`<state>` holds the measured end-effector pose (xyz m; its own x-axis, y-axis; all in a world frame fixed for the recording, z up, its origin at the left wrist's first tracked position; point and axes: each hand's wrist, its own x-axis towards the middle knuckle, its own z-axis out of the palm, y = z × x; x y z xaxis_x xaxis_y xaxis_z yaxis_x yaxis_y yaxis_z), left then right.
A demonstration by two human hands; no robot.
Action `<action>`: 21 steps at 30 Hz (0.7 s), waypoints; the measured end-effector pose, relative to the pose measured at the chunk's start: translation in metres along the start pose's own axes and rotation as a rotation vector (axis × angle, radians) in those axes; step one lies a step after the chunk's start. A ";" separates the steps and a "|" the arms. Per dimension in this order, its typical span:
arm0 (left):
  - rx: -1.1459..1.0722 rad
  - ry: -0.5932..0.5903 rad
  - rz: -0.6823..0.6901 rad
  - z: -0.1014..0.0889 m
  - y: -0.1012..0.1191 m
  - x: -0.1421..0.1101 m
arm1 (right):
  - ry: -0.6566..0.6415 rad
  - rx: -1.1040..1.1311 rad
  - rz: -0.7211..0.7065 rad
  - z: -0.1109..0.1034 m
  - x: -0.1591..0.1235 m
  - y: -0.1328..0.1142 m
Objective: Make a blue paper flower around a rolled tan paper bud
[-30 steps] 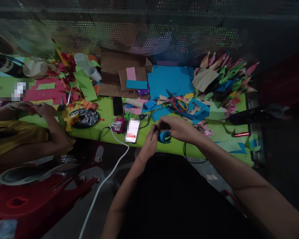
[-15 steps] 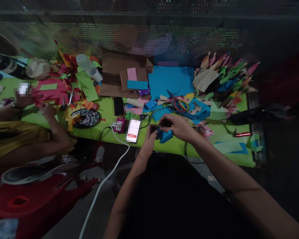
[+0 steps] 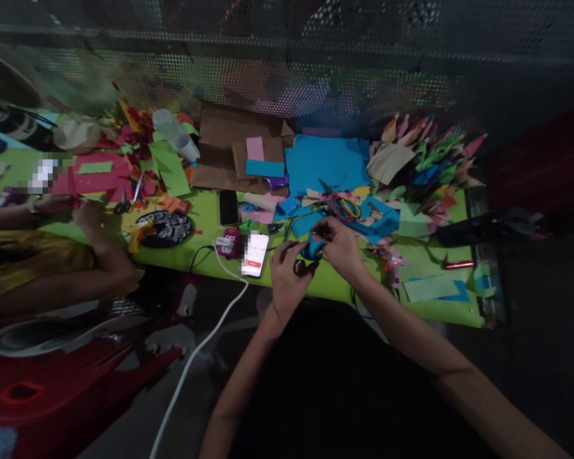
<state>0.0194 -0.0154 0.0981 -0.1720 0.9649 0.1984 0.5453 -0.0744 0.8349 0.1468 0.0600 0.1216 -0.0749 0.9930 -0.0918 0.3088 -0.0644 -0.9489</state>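
A curled strip of blue paper [image 3: 312,248] was up in front of the person, above the near edge of the green table [image 3: 205,220] and close to the black shirt [image 3: 344,382]. The right hand [image 3: 340,252] pinched the curl between thumb and fingers at its right side, a narrow grip. The left hand [image 3: 289,273] was just left of it, fingers curved and parted, with a gap showing between thumb and forefinger; whether a fingertip touched the paper could not be told. Near the left hand lay a phone with a lit screen [image 3: 258,252], and beside that a magenta socket block [image 3: 233,238] with a white cable [image 3: 247,285] running from it down past the table edge. A dark-screened phone [image 3: 228,208] lay farther back. Beyond the right hand were red and yellow loops [image 3: 345,208] among blue paper scraps [image 3: 385,223], and behind these a large blue sheet [image 3: 328,159] next to brown paper [image 3: 215,153]. To the right were a pink glue gun [image 3: 393,262] with a red light, a red-handled tool [image 3: 460,264], and a heap of pointed paper pieces [image 3: 430,150] in mixed colours. At the far left, a co-worker's hand [image 3: 88,215] was near a red sheet [image 3: 100,175].
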 end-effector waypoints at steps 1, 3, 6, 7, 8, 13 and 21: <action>0.025 -0.005 0.009 0.001 -0.001 0.002 | 0.002 0.012 0.006 0.001 -0.001 -0.001; 0.043 -0.009 0.011 0.003 -0.003 0.005 | -0.005 0.054 0.028 0.002 -0.001 -0.001; -0.046 -0.004 -0.038 0.005 -0.006 0.007 | -0.042 0.124 0.055 0.001 0.000 0.005; -0.107 -0.007 -0.067 0.005 -0.007 0.007 | -0.060 0.143 0.060 0.000 0.000 0.008; -0.177 -0.010 -0.101 0.006 -0.007 0.007 | -0.080 0.159 0.064 -0.002 0.001 0.010; -0.499 -0.009 -0.326 0.012 -0.013 0.008 | -0.167 0.224 0.070 -0.010 -0.003 0.011; -0.591 0.022 -0.427 0.011 -0.014 0.008 | -0.274 -0.053 -0.211 -0.022 -0.010 0.003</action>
<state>0.0192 -0.0044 0.0825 -0.2910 0.9353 -0.2014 -0.1057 0.1778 0.9784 0.1687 0.0524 0.1266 -0.3916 0.9199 0.0207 0.3079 0.1521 -0.9392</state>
